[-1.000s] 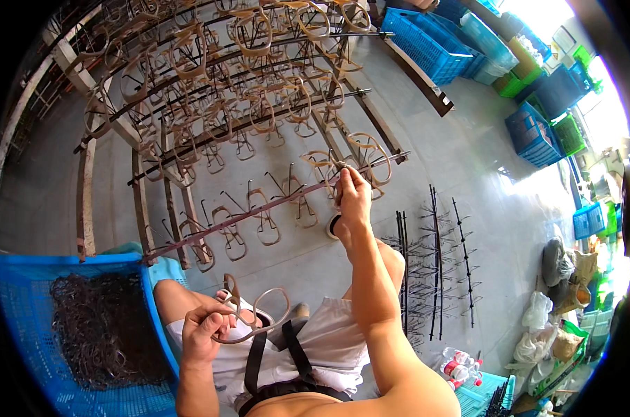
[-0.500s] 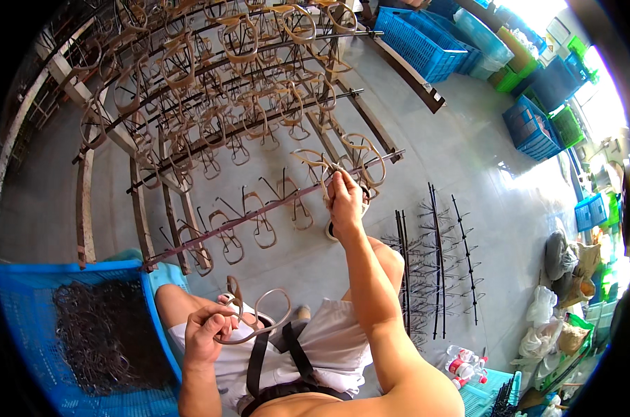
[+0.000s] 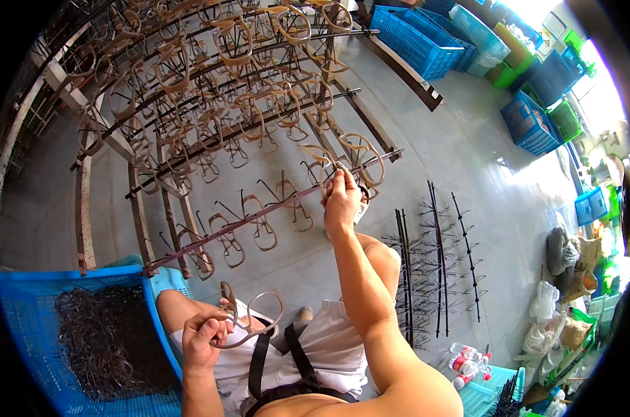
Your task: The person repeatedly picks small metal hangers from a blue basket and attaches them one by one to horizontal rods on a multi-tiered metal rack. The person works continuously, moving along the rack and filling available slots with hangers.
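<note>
My left hand point(image 3: 205, 333), held low over my lap, is closed on a beige double-loop frame point(image 3: 277, 316) that looks like an eyeglass front. My right hand point(image 3: 344, 201) reaches forward and pinches another beige looped frame point(image 3: 315, 154) near the right end of a reddish bar point(image 3: 280, 203). A further looped frame point(image 3: 379, 170) hangs just right of those fingertips. Several grey-brown frames point(image 3: 263, 235) hang from thin hooks along the same bar. The exact grip point under my right fingers is hidden.
Beyond the bar stands a metal rack point(image 3: 85, 201) with many hanging frames. To my left is a blue basket point(image 3: 163, 333) of tangled dark wire pieces. Hooked black rods point(image 3: 437, 278) lie on the floor at right, near plastic bottles point(image 3: 468, 363). Blue crates point(image 3: 419, 45) stand farther back.
My left hand and its frame have shifted slightly left and down. The frame at my right fingertips has moved a little right; both hands keep their grip.
</note>
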The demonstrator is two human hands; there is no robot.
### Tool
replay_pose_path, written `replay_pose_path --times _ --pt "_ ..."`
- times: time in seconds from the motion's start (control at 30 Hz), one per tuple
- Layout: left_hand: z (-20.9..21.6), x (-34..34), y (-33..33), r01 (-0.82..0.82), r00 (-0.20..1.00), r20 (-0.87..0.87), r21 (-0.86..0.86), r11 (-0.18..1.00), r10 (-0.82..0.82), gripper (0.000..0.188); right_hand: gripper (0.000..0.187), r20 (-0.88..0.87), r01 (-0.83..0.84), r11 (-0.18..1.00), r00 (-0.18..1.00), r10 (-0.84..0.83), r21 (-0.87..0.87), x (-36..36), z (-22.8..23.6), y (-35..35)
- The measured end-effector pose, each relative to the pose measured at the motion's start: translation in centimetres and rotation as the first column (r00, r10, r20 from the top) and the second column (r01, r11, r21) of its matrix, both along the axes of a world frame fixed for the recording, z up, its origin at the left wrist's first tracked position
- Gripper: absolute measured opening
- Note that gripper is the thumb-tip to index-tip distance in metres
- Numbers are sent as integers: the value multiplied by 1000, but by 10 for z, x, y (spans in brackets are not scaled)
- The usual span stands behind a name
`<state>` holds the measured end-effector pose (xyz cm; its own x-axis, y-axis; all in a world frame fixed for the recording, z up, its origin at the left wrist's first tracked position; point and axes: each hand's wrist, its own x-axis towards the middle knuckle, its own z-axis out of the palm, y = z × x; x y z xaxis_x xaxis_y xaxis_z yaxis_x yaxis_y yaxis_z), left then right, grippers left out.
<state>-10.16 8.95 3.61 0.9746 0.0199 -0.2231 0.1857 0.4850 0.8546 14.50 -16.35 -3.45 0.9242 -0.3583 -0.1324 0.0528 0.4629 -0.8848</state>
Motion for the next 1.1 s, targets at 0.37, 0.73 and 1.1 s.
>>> replay_pose_path --times 0.37,0.73,1.1 --pt "-1 -1 2 -20 1000 8 -16 1000 20 30 15 43 -133 991 990 134 -22 2 4 -22" --pt "0 1 -3 -2 1000 4 -13 1000 2 31 17 9 -191 978 982 191 79 -2 11 -28" --pt "-5 0 -4 17 1000 13 -14 1000 -16 28 20 71 -112 959 988 134 -259 -10 -9 -6"
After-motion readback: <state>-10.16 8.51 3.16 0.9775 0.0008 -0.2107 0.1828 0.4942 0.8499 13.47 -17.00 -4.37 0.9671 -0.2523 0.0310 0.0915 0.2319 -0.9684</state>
